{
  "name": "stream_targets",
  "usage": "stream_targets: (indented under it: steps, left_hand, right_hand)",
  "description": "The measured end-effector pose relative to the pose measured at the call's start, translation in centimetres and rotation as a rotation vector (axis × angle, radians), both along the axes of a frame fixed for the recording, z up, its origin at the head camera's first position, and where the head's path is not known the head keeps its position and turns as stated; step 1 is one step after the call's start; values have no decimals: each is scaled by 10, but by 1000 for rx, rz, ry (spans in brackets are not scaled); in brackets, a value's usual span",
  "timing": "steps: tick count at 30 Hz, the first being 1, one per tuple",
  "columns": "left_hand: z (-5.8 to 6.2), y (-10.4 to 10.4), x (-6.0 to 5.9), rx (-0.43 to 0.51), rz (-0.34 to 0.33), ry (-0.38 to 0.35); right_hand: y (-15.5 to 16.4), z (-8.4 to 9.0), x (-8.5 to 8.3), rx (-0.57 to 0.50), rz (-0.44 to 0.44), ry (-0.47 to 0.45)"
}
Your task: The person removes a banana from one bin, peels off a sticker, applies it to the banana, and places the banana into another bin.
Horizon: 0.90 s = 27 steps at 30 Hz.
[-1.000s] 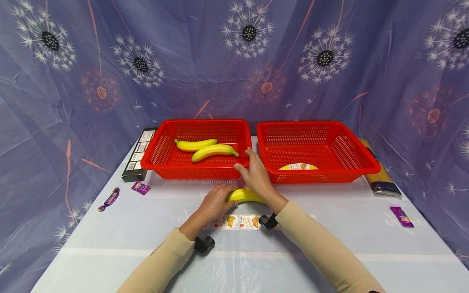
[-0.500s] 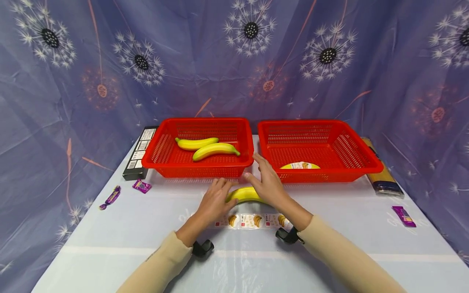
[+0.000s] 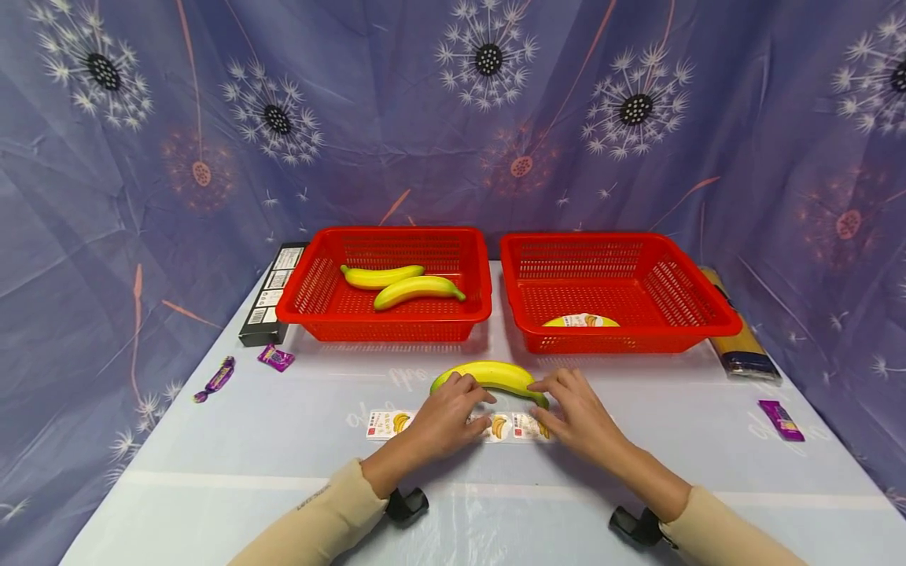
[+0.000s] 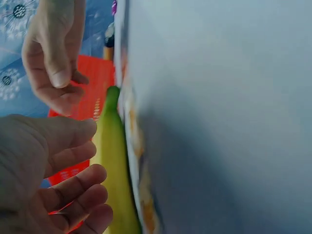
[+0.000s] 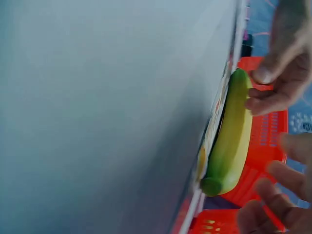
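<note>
A yellow banana (image 3: 495, 372) with green ends lies across the table, also filling the left wrist view as a long banana (image 4: 114, 161). In front of it is a strip of banana stickers (image 3: 388, 424), partly covered by my hands. My left hand (image 3: 449, 417) is over the strip near the banana's left half, fingers loosely bent and nothing between them. At the banana's right tip, my right hand (image 3: 580, 413) has its fingers spread and holds nothing; whether it touches the tip is unclear. Both wrist views show gaps between each hand's thumb and fingers.
Behind stand two red baskets: the left basket (image 3: 389, 330) bears two bananas (image 3: 418, 291), the right basket (image 3: 630, 340) a banana with a sticker (image 3: 582, 321). A black box (image 3: 263, 318), a brown packet (image 3: 739, 346) and purple candies (image 3: 276, 358) lie at the sides.
My right hand has drawn back from between the baskets to the banana's right end. My left hand has let go of the banana's left end and moved right and nearer, over the stickers.
</note>
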<state>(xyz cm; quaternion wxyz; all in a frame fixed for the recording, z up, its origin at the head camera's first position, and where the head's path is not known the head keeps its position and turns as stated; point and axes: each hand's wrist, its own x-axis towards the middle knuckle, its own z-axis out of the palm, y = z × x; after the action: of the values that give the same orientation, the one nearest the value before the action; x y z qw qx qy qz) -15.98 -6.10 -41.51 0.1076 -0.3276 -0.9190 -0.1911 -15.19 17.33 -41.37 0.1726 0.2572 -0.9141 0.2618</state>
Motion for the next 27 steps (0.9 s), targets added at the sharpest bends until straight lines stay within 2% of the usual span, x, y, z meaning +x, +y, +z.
stream_targets:
  steps: [5,13,20,27]
  left_hand:
    - [-4,8,2,-23,-18,-65]
    - [-9,15,2,-67,-33,-101]
    - [-10,17,3,-88,-38,-100]
    - [-11,15,8,-74,-46,-111]
  right_hand:
    - [13,-9,4,71,-35,-107]
    - [18,-14,1,152,-46,-238]
    - [21,-17,0,193,-32,-257]
    - [22,-20,5,228,-21,-200]
